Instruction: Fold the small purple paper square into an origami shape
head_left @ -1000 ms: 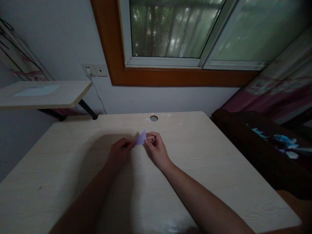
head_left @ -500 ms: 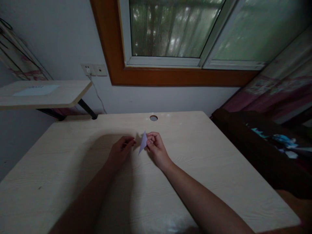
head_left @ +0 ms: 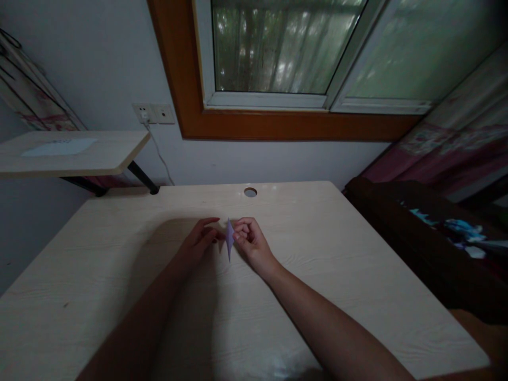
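Note:
A small folded piece of purple paper [head_left: 229, 239] stands nearly edge-on to me above the middle of the desk, its pointed ends up and down. My right hand [head_left: 251, 241] pinches its right edge between thumb and fingers. To the left of the paper is my left hand [head_left: 201, 239], its index finger stretched out and its thumb apart. One left fingertip comes up close to the paper's left face; whether it touches, I cannot tell. Both hands are just over the pale wood-grain desk [head_left: 337, 264], casting shadows on it.
A round cable hole [head_left: 250, 192] lies near the desk's back edge. At left, a raised shelf [head_left: 119, 151] on black legs bears a sheet of paper [head_left: 59, 147]. Behind are a wall socket with a plugged cable [head_left: 159, 151] and a window; a dark surface with cluttered items is at right.
The purple paper has moved slightly left and turned more edge-on, still in my right hand. My left hand's index finger has straightened out, and its fingers have come closer to the paper.

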A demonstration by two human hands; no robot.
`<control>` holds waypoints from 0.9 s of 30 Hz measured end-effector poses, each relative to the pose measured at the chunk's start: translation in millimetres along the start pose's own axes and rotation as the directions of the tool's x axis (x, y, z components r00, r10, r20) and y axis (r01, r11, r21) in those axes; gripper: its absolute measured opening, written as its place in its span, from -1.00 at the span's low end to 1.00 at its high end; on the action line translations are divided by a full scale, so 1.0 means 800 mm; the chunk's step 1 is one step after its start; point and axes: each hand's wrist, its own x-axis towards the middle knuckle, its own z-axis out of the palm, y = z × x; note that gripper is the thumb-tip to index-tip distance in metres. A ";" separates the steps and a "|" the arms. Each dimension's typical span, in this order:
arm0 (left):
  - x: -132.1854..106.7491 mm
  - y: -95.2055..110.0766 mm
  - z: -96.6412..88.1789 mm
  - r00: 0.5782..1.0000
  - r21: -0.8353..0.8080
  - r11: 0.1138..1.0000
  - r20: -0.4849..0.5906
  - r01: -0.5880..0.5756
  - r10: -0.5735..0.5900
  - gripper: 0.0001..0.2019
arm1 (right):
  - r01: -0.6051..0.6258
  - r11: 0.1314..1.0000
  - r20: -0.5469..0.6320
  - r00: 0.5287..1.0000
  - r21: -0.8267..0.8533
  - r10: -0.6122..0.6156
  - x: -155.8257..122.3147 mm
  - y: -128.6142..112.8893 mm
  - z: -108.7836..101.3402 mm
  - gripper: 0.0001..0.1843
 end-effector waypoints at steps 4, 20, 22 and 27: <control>0.000 0.007 -0.002 0.999 -0.066 0.998 -0.045 -0.005 0.002 -0.59 | -0.003 1.000 -0.018 1.000 -0.027 0.003 0.000 -0.002 0.001 -0.67; 0.002 -0.004 -0.007 0.998 -0.053 0.999 -0.062 -0.004 0.000 -0.58 | 0.010 0.975 -0.018 1.000 -0.221 -0.014 0.001 0.014 -0.004 -0.79; 0.001 -0.004 -0.008 0.995 0.014 1.000 -0.103 0.000 0.002 -0.63 | 0.005 0.978 -0.030 0.999 -0.210 -0.012 0.001 0.012 -0.004 -0.78; 0.001 -0.003 -0.008 0.986 0.102 0.995 -0.166 0.018 0.000 -0.71 | 0.008 0.986 -0.086 0.996 -0.167 -0.022 -0.001 0.007 -0.003 -0.79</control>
